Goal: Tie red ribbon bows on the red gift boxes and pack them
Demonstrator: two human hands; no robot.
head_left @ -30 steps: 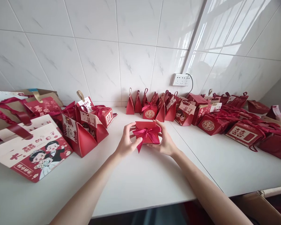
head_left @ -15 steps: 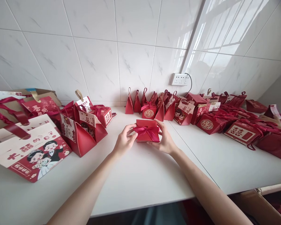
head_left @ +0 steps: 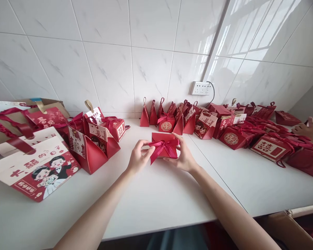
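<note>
Left hand [head_left: 138, 158]: pinching the ribbon [head_left: 163, 147], at the box's 9 o'clock side.
Right hand [head_left: 183, 156]: clamped on the red box [head_left: 163, 138] at its 3 o'clock side, bracing it against the ribbon's tug.

Your small red paper box [head_left: 161, 137] wears a crimson satin ribbon [head_left: 165, 148]. That flat white-and-red card bag [head_left: 28, 163] shows a cartoon couple.

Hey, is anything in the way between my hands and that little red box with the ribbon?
Nothing visible: left hand and right hand both grip the red box directly, at its ribbon bow.
</note>
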